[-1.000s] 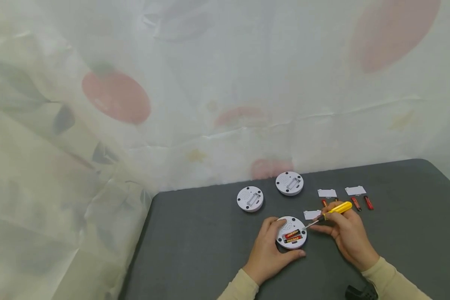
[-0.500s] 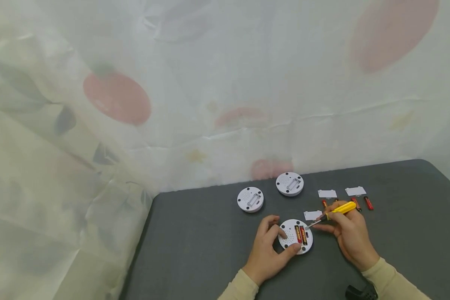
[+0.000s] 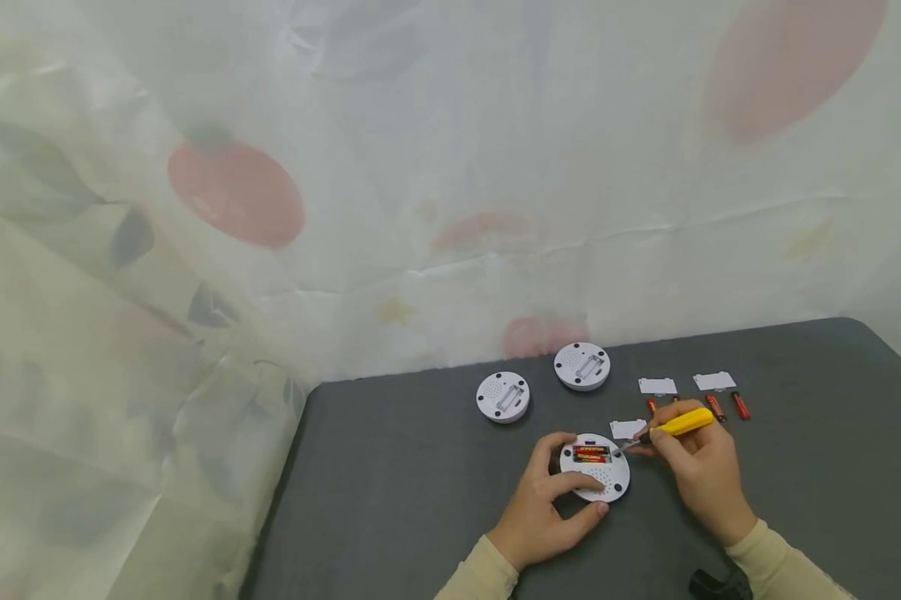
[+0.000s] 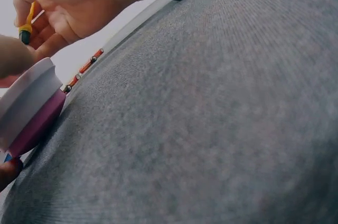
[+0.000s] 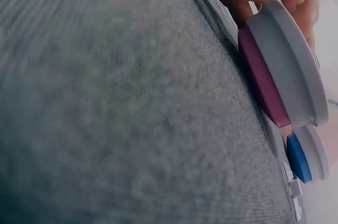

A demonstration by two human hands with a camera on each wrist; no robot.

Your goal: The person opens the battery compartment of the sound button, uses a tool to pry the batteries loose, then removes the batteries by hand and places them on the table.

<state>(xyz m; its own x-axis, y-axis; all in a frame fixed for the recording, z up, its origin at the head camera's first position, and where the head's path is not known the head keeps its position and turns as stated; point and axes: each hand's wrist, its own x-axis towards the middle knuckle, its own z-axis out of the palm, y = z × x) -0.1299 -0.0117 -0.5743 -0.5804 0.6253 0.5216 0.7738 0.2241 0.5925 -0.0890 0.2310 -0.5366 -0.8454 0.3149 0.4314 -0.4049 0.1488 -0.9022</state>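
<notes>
A round white device (image 3: pixel 608 479) lies face down on the dark table, two red-and-black batteries (image 3: pixel 591 454) seated side by side in its open compartment. Its underside toward the table is magenta in the right wrist view, where the white casing (image 5: pixel 288 65) is tilted up. My left hand (image 3: pixel 543 504) grips it, one finger at the far edge, another across the speaker holes and the thumb at the near rim. My right hand (image 3: pixel 701 462) pinches a yellow-handled screwdriver (image 3: pixel 683 422), whose metal shaft reaches the device's edge beside the batteries. Whether the tip touches is too small to tell.
Two more round white devices (image 3: pixel 503 397) (image 3: pixel 582 367) with vacant battery slots stand farther back. White battery covers (image 3: pixel 628 429) and several loose red batteries (image 3: pixel 741 406) lie behind my right hand. A black object (image 3: pixel 720 585) sits by the right wrist at the front.
The device has been turned under my left fingers, so the batteries went from slanted to upright to sideways. Left fingers shifted around its rim; the right hand with the screwdriver has stayed nearly still.
</notes>
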